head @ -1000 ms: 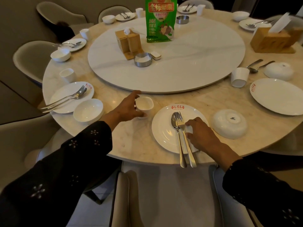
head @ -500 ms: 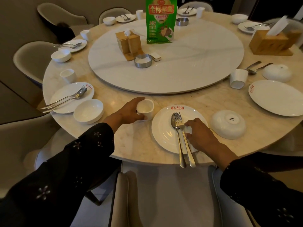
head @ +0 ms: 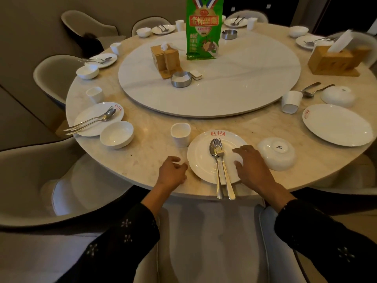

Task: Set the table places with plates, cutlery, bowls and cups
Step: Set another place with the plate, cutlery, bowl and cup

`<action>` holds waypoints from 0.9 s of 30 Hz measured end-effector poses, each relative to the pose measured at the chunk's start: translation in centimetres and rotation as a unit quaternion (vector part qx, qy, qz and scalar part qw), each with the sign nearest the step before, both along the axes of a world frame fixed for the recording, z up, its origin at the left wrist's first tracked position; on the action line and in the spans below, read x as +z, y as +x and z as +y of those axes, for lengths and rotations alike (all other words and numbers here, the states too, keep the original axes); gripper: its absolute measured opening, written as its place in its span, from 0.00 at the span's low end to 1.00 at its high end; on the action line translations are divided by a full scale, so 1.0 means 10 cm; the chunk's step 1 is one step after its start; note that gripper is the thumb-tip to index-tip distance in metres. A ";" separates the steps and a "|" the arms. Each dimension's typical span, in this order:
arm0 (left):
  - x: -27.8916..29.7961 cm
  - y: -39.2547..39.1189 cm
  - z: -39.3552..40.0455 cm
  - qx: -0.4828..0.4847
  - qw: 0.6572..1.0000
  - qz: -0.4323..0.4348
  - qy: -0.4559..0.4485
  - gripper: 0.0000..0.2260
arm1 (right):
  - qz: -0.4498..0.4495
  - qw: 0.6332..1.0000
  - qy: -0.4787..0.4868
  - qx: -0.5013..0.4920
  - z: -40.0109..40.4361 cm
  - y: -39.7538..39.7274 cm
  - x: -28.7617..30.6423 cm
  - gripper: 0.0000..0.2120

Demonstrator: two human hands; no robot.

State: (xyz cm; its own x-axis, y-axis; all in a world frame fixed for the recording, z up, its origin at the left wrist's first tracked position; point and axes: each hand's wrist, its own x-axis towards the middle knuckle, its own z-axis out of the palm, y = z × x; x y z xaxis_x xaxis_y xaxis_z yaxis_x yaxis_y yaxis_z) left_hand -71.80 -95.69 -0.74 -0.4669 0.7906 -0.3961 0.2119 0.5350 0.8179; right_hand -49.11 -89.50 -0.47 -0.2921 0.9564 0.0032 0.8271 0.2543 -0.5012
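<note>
Left hand [head: 172, 170] loosely curled, holding nothing, beside round white plate [head: 201, 160] | right hand [head: 250, 165] spread over plate rim (metal spoon [head: 214, 158], fork [head: 223, 160] alongside) | small white cup [head: 180, 134] upright.

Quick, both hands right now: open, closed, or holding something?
Left hand: open, fingers loosely curled, holding nothing, beside the plate.
Right hand: open, resting on the plate, gripping nothing.

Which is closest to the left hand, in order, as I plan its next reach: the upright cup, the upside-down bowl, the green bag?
From the left hand:
1. Upright cup, just beyond it.
2. Upside-down bowl, right of the plate.
3. Green bag, on the far turntable.
</note>
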 end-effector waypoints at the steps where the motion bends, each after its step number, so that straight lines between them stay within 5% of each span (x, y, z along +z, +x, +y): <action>1: 0.00 0.09 -0.04 0.010 0.999 -0.029 0.010 0.16 | 0.002 0.999 0.022 -0.030 -0.04 0.06 -0.02 0.21; 10: -0.08 0.42 -0.04 0.108 0.986 -0.122 0.046 0.10 | 0.245 0.928 -0.166 -0.227 -0.07 0.10 -0.16 0.21; 21: -0.05 0.43 0.02 0.132 0.982 -0.126 0.039 0.09 | 0.282 0.912 -0.171 -0.243 0.03 0.07 -0.25 0.20; 27: 0.04 0.57 -0.08 0.113 0.983 0.097 0.105 0.10 | 0.277 0.923 -0.139 -0.230 -0.05 0.19 -0.09 0.19</action>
State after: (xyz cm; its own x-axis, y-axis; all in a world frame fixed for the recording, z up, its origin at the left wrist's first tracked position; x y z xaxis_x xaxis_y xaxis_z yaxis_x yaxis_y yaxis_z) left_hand -66.10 -96.44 -0.34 -0.6907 0.7128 -0.1218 0.2705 0.4108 0.8707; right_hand -47.21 -89.97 -1.34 0.1167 0.9651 -0.2345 0.4128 -0.2619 -0.8724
